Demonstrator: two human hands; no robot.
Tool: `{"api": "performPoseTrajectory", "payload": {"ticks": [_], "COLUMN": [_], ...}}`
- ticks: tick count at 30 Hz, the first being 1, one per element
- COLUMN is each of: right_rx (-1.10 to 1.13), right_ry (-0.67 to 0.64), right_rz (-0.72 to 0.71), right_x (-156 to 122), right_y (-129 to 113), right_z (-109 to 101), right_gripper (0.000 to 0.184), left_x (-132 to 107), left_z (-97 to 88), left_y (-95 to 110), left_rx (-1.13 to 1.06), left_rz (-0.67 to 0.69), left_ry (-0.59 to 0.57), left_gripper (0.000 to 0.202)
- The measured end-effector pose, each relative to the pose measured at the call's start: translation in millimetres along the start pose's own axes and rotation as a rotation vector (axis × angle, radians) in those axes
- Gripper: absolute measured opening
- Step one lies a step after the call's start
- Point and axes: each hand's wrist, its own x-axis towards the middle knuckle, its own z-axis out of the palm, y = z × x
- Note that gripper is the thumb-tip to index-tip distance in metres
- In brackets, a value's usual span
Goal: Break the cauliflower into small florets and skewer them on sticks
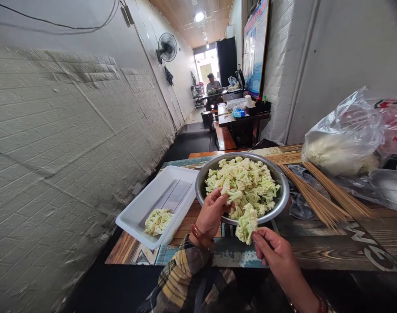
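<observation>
My left hand (214, 211) is closed in a pinch on a small cauliflower floret (232, 195), over the near rim of a steel bowl (285, 195). Loose cauliflower pieces (244, 174) fill that bowl. Just in front of it, my right hand (275, 248) pinches the lower edge of a cauliflower cluster (247, 224); whether a stick runs through this cluster I cannot tell. To the left lies a white plastic tray (126, 217), where cauliflower (158, 221) with thin sticks rests near the front end.
Bundles of bamboo skewers (315, 198) lie right of the bowl, partly over a dark cloth (299, 206). Behind them is a clear plastic bag (345, 126) with pale contents. A brick-patterned wall (55, 130) runs along the left. Another person (213, 84) sits far back.
</observation>
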Motion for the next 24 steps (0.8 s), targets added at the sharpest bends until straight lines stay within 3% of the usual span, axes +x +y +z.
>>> {"api": "performPoseTrajectory", "payload": {"ticks": [24], "right_rx": [-0.019], "right_ry": [-0.008], "right_rz": [0.028], "right_x": [1.7], "right_y": [-3.9], "right_z": [3.3], "right_gripper": [0.036], "left_x": [-5.0], "left_z": [-0.3], "left_y": [1.9], "left_rx": [-0.003], "left_rz": [0.008], "left_ry": [-0.044], "left_gripper": [0.031]}}
